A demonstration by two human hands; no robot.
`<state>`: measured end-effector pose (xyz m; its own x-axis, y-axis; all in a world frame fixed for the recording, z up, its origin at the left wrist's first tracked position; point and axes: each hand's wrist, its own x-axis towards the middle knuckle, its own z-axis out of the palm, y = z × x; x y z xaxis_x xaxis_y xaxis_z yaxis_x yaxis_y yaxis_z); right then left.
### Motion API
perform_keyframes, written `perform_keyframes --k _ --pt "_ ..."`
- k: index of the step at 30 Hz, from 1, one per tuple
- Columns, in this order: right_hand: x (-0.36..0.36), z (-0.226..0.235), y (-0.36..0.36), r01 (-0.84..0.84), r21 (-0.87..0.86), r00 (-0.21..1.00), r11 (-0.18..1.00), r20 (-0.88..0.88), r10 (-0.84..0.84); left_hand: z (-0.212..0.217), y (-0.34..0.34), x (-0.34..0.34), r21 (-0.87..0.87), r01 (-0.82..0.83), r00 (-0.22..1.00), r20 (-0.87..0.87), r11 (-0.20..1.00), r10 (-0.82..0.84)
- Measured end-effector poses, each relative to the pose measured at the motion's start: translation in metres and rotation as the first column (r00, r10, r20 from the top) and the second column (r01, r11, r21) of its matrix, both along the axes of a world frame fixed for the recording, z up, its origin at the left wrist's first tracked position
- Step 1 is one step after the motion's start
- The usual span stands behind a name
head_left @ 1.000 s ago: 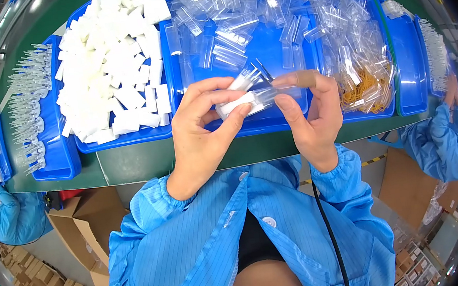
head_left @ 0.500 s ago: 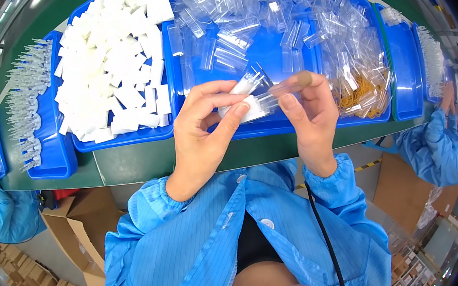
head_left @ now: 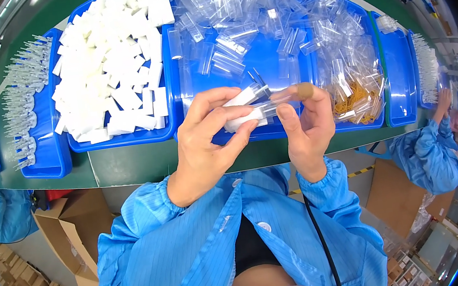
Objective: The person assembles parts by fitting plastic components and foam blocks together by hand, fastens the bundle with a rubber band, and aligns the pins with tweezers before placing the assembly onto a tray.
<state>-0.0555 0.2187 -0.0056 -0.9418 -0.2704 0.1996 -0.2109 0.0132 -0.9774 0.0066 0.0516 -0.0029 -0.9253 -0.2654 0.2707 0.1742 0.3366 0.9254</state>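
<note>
In front of me, over the near edge of the blue trays, my left hand (head_left: 205, 137) pinches a small bundle of white rectangular pieces (head_left: 242, 123) between thumb and fingers. Thin clear parts stick out of the bundle's far end. My right hand (head_left: 308, 124), with a tan cover (head_left: 305, 90) on one fingertip, grips a clear plastic tube (head_left: 282, 99) between thumb and index finger. The tube's left end meets the white pieces; whether it has slid over one cannot be made out. Behind the hands, more clear tubes (head_left: 226, 52) lie loose in the middle tray.
A blue tray of white blocks (head_left: 118, 82) stands left, beside a tray with rows of clear spiky parts (head_left: 24, 105). At the right, yellow rubber bands (head_left: 356, 101) lie among clear tubes. A narrow blue tray (head_left: 398, 76) adjoins. Co-workers in blue (head_left: 429, 147) sit at both sides.
Both hands stay close together, and the clear tube in my right hand sits slightly lower against the white pieces. The left fingers have shifted a little on the bundle. The whole view has moved slightly.
</note>
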Motion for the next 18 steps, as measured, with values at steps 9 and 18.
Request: perform_keyframes --k 9,18 --pt "-0.002 0.002 -0.003 -0.035 0.008 0.999 0.999 0.014 0.035 0.001 -0.003 -0.002 0.161 -0.045 0.990 0.139 0.986 0.022" --pt "-0.020 0.010 0.000 -0.181 0.013 0.973 0.983 0.148 0.177 0.001 -0.004 0.001 0.109 -0.009 0.995 0.098 0.994 -0.002"
